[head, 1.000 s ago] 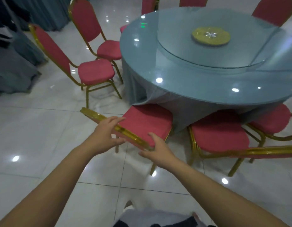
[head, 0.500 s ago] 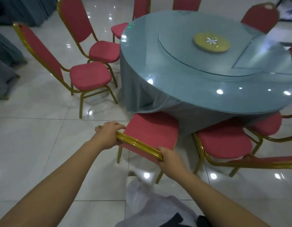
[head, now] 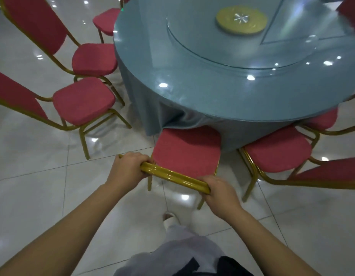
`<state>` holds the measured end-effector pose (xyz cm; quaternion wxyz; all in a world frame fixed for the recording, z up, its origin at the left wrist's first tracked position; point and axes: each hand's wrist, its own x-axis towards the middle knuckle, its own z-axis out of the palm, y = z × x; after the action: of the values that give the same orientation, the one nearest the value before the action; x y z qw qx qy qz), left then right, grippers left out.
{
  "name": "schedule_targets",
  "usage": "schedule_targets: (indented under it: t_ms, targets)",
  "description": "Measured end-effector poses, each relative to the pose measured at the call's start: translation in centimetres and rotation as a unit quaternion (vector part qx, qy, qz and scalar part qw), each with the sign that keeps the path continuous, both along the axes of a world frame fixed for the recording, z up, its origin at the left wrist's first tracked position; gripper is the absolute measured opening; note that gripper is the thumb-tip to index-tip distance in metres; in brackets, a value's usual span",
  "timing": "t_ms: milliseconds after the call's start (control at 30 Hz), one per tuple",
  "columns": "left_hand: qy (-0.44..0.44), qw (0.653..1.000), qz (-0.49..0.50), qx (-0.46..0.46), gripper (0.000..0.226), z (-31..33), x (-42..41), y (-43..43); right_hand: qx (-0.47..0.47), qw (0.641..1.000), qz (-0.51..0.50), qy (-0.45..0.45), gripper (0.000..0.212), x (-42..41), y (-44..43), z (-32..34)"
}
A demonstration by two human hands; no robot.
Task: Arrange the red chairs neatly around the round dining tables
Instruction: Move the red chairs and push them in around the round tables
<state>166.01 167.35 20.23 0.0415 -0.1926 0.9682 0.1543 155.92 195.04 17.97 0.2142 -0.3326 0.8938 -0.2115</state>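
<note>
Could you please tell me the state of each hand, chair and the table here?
held chair: upright, seat front against the tablecloth.
left hand: grips its gold top rail.
right hand: grips the same rail.
near left chair: upright, not tucked in.
round table: cloth-covered, cloth bunched above the held chair.

The round table (head: 192,86) stands ahead, with a turntable (head: 202,42) on it and a disc (head: 241,17) at the turntable's centre. The nearest chair (head: 186,150) meets the hanging cloth (head: 172,116), with the left hand (head: 129,170) and right hand (head: 218,191) at either end of its back rail. The first left chair (head: 83,100), second left chair (head: 93,58) and third left chair (head: 106,19) curve round the table's left side, while the right chair (head: 276,150) and far right chair (head: 322,121) sit beside its right.
</note>
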Motion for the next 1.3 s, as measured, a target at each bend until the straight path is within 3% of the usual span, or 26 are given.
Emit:
schedule_targets:
  t_ms: [200, 300, 400, 533, 833, 1033, 1300]
  targets:
    - [-0.011, 0.999, -0.033, -0.002, 0.01, -1.4, -2.9, 0.3, 0.077, 0.994, -0.076, 0.026, 0.025, -1.8, 0.1, 0.1]
    - [-0.024, 0.997, -0.073, 0.006, 0.009, -1.9, -2.3, -0.2, 0.099, 0.981, -0.164, 0.023, 0.028, -0.2, 0.2, 0.2]
    - [-0.031, 0.989, -0.127, 0.067, 0.025, -1.4, -1.3, -2.4, 0.115, 0.958, -0.262, 0.004, 0.052, 2.1, -0.6, 1.2]
    - [-0.058, 0.969, -0.157, 0.182, 0.069, 0.2, 0.5, -6.2, 0.098, 0.952, -0.29, 0.011, 0.08, 5.5, -3.6, 3.8]
    - [-0.044, 0.964, -0.149, 0.217, 0.082, 1.4, 9.9, -15.7, -0.028, 0.972, -0.226, 0.057, 0.067, 14.6, -18.2, 7.8]
    - [-0.022, 0.967, -0.052, 0.247, 0.078, 1.9, 17.8, -25.0, -0.043, 0.989, -0.138, 0.012, 0.064, 18.2, -28.5, 8.1]
    - [0.027, 0.962, 0.098, 0.255, 0.077, 1.7, 22.3, -39.0, -0.04, 0.999, -0.028, -0.009, 0.063, 16.5, -43.1, 5.6]
